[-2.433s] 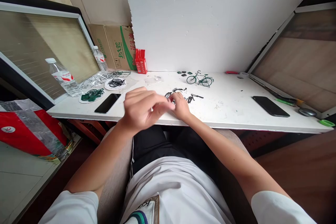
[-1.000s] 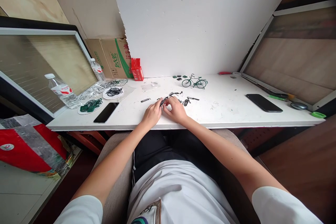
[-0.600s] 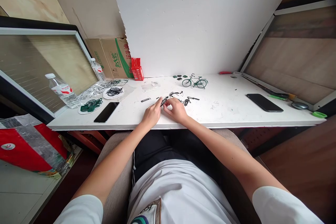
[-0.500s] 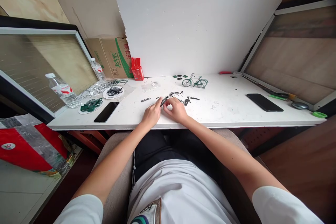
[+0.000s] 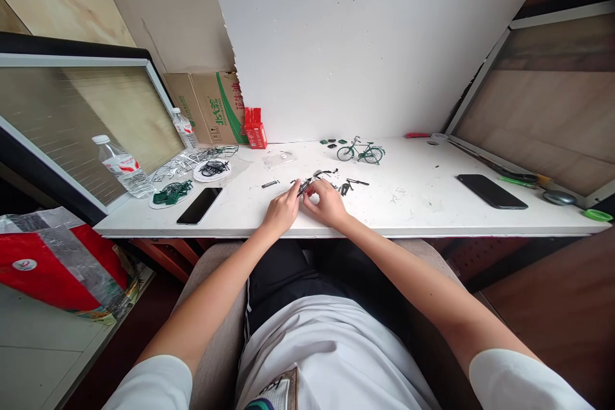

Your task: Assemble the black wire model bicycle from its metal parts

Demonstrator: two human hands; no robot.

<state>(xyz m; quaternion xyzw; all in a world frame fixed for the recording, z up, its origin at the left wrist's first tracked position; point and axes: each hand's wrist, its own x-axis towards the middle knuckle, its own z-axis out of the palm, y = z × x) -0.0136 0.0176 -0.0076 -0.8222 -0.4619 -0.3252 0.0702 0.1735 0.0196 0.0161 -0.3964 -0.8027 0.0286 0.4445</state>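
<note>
Near the front edge of the white table (image 5: 408,211), my two hands meet over a small dark model part (image 5: 303,188). Fingers of my left hand (image 5: 281,210) are closed on its left side. My right hand (image 5: 327,202) pinches at it from the right, thumb and forefinger bent together. Part of the piece is hidden by the fingers. Small black parts (image 5: 346,188) lie just right of my right hand, and a curved black part (image 5: 327,172) lies beyond it. A short dark strip (image 5: 270,184) rests to the left. Farther back stands a green model bicycle (image 5: 361,152).
At left are green parts (image 5: 172,193), black parts (image 5: 214,168) on a white disc, a phone (image 5: 199,205) and water bottles (image 5: 123,166). A red box (image 5: 255,128) stands behind. Another phone (image 5: 491,191) lies right. A white board (image 5: 384,57) closes off the back.
The whole view has shifted slightly, so everything appears a little farther right. My hands stay together on the small dark part, with hardly any visible finger movement.
</note>
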